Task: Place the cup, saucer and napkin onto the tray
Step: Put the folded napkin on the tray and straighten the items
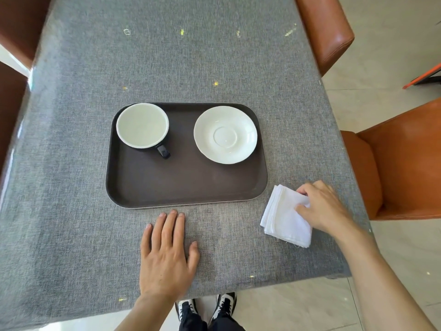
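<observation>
A dark brown tray (181, 185) lies on the grey table. In its far left corner stands a black cup (142, 125) with a white inside, its handle turned toward me. A white saucer (225, 134) rests in the tray's far right part. A folded white napkin (284, 217) lies on the table just off the tray's near right corner. My right hand (322, 206) is on the napkin's right side, thumb and fingers pinching its edge. My left hand (167, 254) lies flat on the table, fingers spread, just in front of the tray's near edge.
The grey tablecloth (71, 211) covers the table, whose near edge runs just below my left wrist. Orange-brown chairs (403, 163) stand along the right side, another (322, 32) at the far right, and dark ones at the left. My shoes (207, 306) show below on the tiled floor.
</observation>
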